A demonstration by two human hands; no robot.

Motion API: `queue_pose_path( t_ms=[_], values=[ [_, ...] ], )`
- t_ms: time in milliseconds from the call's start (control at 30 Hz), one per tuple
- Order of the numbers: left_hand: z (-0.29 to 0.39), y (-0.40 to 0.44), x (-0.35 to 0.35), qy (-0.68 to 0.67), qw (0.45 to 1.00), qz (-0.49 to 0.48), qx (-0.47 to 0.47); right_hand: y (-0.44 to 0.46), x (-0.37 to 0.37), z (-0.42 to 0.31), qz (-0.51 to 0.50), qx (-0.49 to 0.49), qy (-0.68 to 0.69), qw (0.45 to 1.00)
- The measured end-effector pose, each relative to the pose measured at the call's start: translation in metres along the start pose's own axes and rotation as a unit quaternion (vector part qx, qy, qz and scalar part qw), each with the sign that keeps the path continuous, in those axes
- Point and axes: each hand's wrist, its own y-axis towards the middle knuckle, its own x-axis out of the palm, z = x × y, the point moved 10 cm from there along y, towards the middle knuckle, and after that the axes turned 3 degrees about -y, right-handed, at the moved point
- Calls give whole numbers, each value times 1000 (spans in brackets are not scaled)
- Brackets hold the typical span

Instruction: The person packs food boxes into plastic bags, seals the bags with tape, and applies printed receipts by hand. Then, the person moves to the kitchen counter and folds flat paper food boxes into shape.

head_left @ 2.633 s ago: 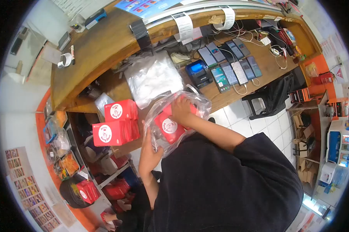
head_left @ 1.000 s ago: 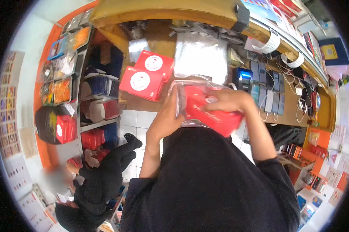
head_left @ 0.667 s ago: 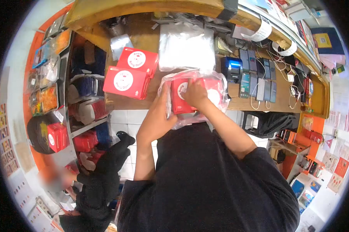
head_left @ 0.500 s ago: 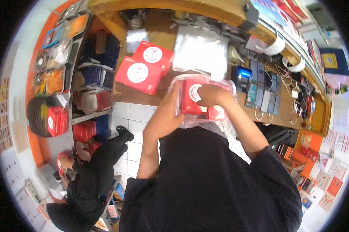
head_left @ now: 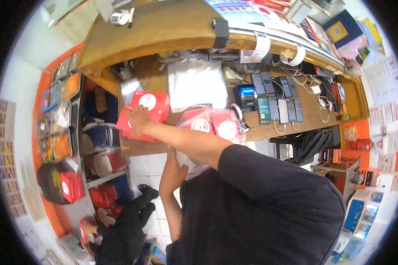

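Note:
My right hand [head_left: 139, 121] reaches across to the left, its fingers gripping a red packet [head_left: 124, 120] on the desk. Behind it lies another red packet [head_left: 157, 106] with a round white label. In front of me a clear plastic bag [head_left: 194, 114] holds red packets [head_left: 225, 123] with the same labels, side by side. At the bag's near left side is my left hand [head_left: 171, 176], thumb and fingers closed on the plastic; my right forearm passes over part of the bag.
A stack of clear plastic sleeves [head_left: 194, 84] lies behind the bag. Right of it stand a small label printer [head_left: 246, 97] and several phones [head_left: 274, 104] with cables. Another person [head_left: 124, 238] crouches at the left by a shelf [head_left: 104, 179] of red and blue packets.
My right hand has left the bag and moved left onto the red packets. My left hand has slid down the bag's side. The view has turned right.

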Motion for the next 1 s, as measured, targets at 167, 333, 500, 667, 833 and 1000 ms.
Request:
queue_pose_path(
  t_ms=[167,333,500,667,833,1000],
  values=[
    [-10,11,6,15,999,-35,-8,-77,-145,17,181,-73,129,972],
    [-19,32,-2,34,993,-95,-59,-203,-222,49,277,-104,224,929],
    [-12,40,-7,93,992,-74,54,-263,-108,123,88,-160,92,979],
    [7,35,1,26,997,-68,-3,-280,-86,182,92,87,-89,988],
    [29,39,9,31,997,-63,23,-283,-72,240,13,344,-167,924],
    [25,39,-4,24,999,-31,26,-282,-70,226,-72,312,-182,930]
  ],
)
